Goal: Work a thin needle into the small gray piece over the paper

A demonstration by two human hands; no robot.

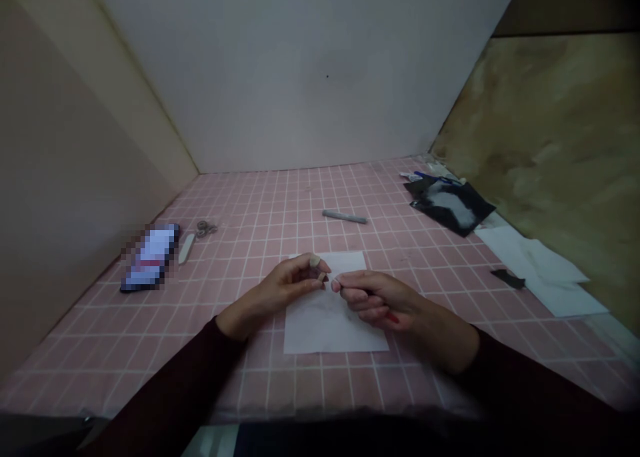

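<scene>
Above a sheet of white paper [327,333], my two hands are close together. My left hand [293,280] is curled, thumb and fingers pinched around a small item that I cannot make out clearly. Pale beige bands, perhaps tape, show at its fingertips. My right hand [377,300] is closed around a thin tool, mostly hidden in the palm. A bit of its red handle [393,317] shows below the fingers, and its fine end points toward my left fingertips. Whether the tool touches the small item cannot be seen.
A grey rod [345,216] lies beyond the paper. At left are a blurred phone [151,257], a white strip [187,249] and some small grey coiled pieces [206,228]. To the right lie a black sheet [467,213], white papers [545,270] and a dark scrap [507,278].
</scene>
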